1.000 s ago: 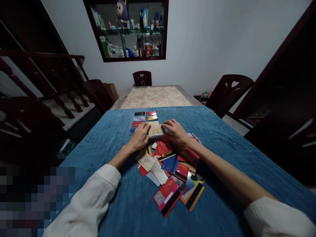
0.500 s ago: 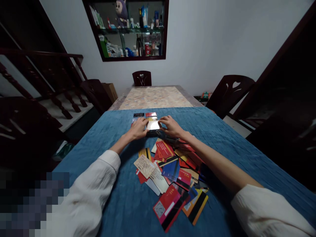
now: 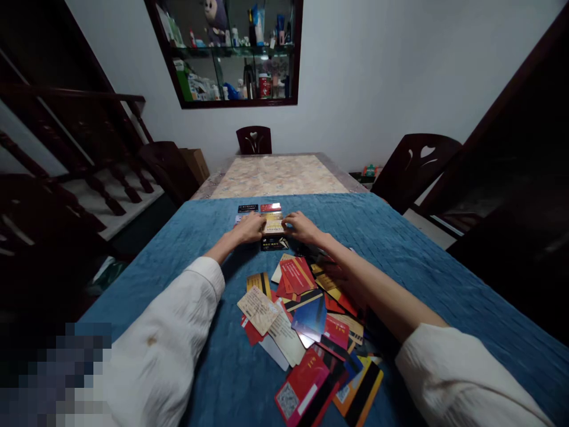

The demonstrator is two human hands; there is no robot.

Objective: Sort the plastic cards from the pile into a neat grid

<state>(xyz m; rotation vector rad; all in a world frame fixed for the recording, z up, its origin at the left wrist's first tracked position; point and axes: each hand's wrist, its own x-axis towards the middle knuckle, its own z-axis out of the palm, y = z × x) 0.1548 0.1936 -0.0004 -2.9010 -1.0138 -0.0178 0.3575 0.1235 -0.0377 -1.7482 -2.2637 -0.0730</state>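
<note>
Between my two hands, a pale gold card [image 3: 274,226] is pinched by its left and right short edges, low over the blue cloth. My left hand [image 3: 251,227] closes on its left edge, partly covering a light card [image 3: 240,219]. On the right edge, the bent fingers of my right hand [image 3: 304,227] close in. Just nearer to me lies a black VIP card [image 3: 274,244]. Beyond my hands lie a black card [image 3: 248,209] and a red card [image 3: 271,207], side by side. A loose heap of overlapping cards [image 3: 310,317] spreads between my forearms.
The blue cloth [image 3: 213,219] covers the near part of the table; a patterned cover [image 3: 280,175] shows at the far end. Dark wooden chairs stand at the far end [image 3: 254,140], left [image 3: 166,169] and right [image 3: 415,169]. A wall cabinet [image 3: 231,104] holds bottles and a plush toy.
The card between my hands has tilted flatter and lost its bright glare, so its print shows. The black VIP card below it is now uncovered. The view has shifted slightly.
</note>
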